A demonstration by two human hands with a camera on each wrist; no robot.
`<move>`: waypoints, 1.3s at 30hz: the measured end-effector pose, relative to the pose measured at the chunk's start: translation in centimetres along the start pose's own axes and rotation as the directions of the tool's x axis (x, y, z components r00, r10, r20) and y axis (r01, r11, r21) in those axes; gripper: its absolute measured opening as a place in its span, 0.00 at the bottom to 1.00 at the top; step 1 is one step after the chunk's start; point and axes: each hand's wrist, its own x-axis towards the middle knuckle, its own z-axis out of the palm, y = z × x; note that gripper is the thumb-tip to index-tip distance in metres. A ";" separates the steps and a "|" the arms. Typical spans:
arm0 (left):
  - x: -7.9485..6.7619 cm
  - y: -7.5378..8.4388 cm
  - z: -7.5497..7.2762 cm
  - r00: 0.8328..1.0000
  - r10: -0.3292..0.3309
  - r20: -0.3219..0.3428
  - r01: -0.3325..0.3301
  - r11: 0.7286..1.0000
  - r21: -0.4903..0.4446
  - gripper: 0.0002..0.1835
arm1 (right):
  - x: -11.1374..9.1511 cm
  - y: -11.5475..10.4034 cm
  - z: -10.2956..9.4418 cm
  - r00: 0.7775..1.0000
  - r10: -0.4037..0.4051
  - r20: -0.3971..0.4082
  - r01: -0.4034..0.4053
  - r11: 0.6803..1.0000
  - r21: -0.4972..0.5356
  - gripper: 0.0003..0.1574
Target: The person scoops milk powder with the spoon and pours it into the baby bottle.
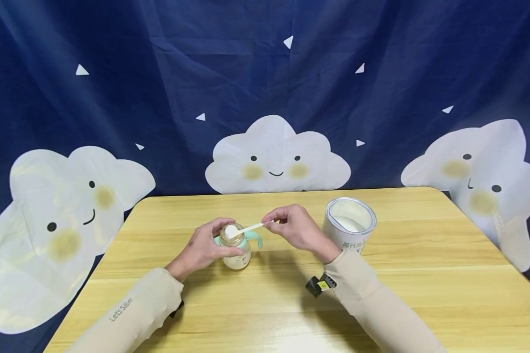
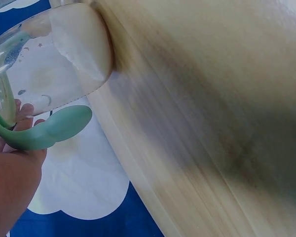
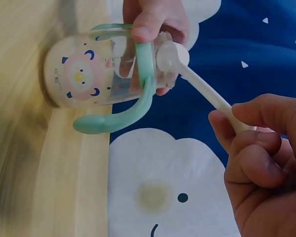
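A clear baby bottle with a mint-green handle ring stands on the table, its mouth uncovered. White powder shows inside it in the left wrist view, and a bear is printed on its side. My left hand grips the bottle around its upper part. My right hand pinches the end of a white measuring scoop. The scoop's bowl, heaped with white powder, is at the bottle's mouth. Whether the bowl touches the rim I cannot tell.
An uncovered white tin with powder inside stands right of the bottle, partly behind my right forearm. The wooden table ends at a dark blue curtain printed with clouds.
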 end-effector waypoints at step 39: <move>0.0 0.0 0.0 0.999 -0.031 -0.012 0.031 1.000 -0.008 0.40 | -1.6 -0.2 -6.5 0.986 0.116 -0.116 -0.091 0.974 0.205 0.12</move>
